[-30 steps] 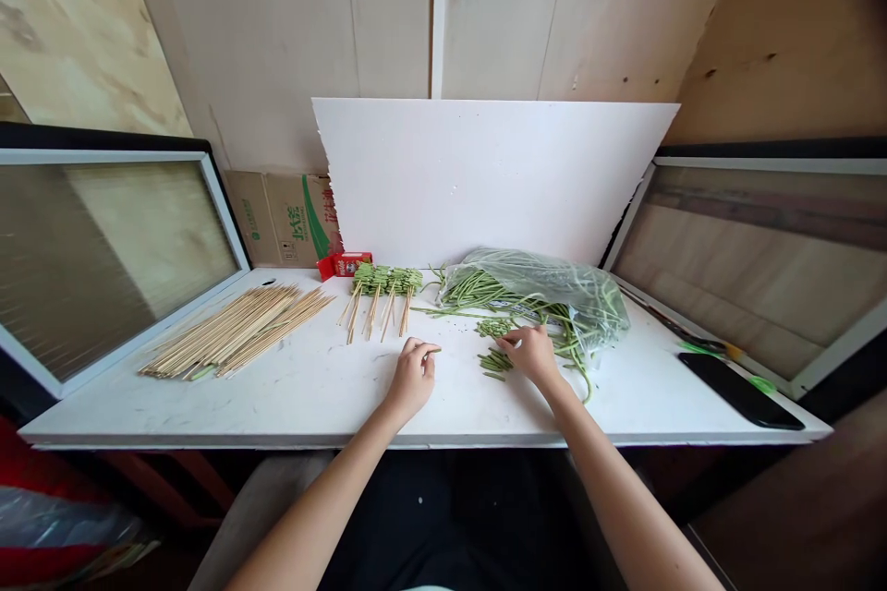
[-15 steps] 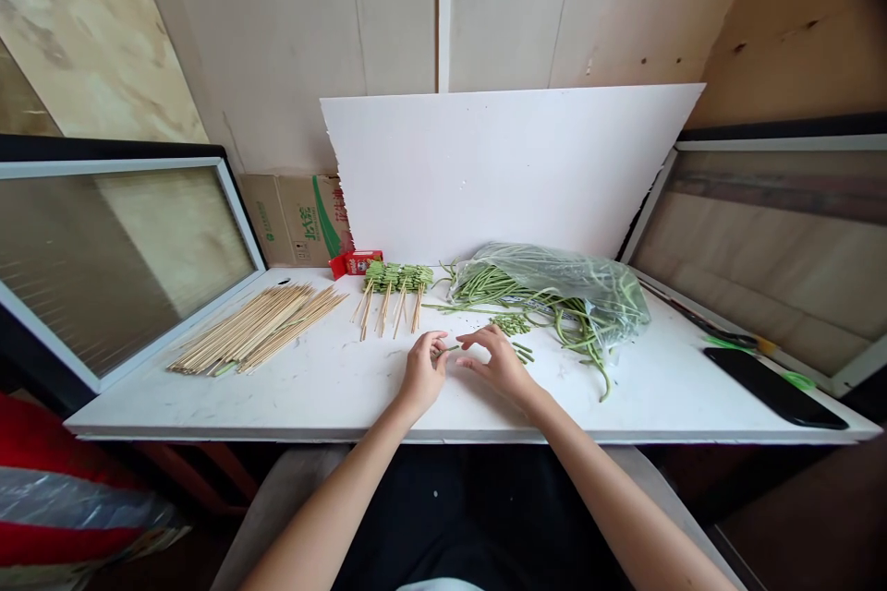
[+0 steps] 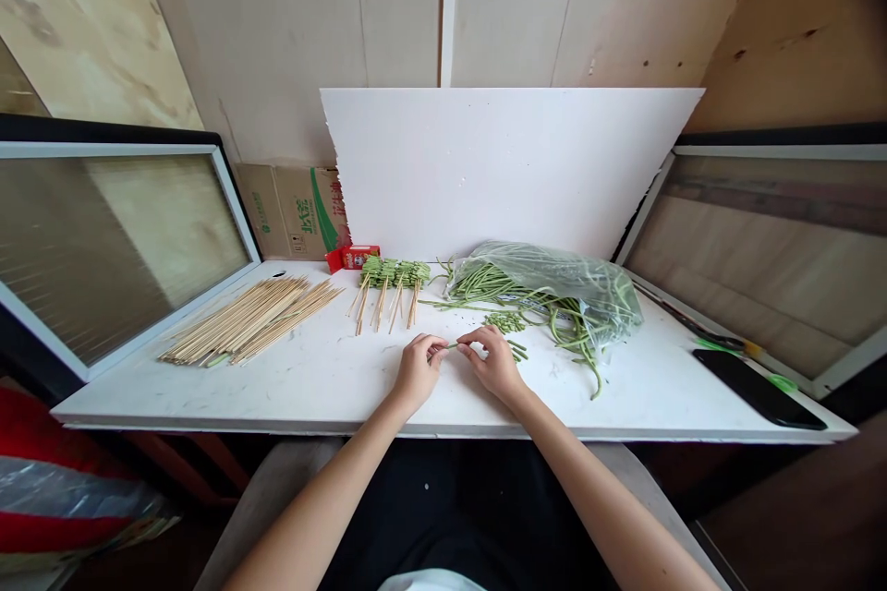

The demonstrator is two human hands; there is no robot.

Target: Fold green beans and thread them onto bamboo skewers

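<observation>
My left hand and my right hand meet at the middle of the white table. Between their pinched fingertips is a short green bean piece, held just above the tabletop; a thin skewer may be in my left fingers, but I cannot make it out. Cut bean pieces lie just beyond my right hand. Behind them a clear plastic bag of long green beans lies on its side. Several finished bean skewers lie fanned out at the back centre.
A pile of bare bamboo skewers lies on the left. A small red carton and a cardboard box stand at the back left. A black phone lies at the right edge. A white board leans against the wall.
My right hand left the cut bean pieces and came left to meet my left hand, bringing a bean piece. Both hands now pinch together at the table's middle.
</observation>
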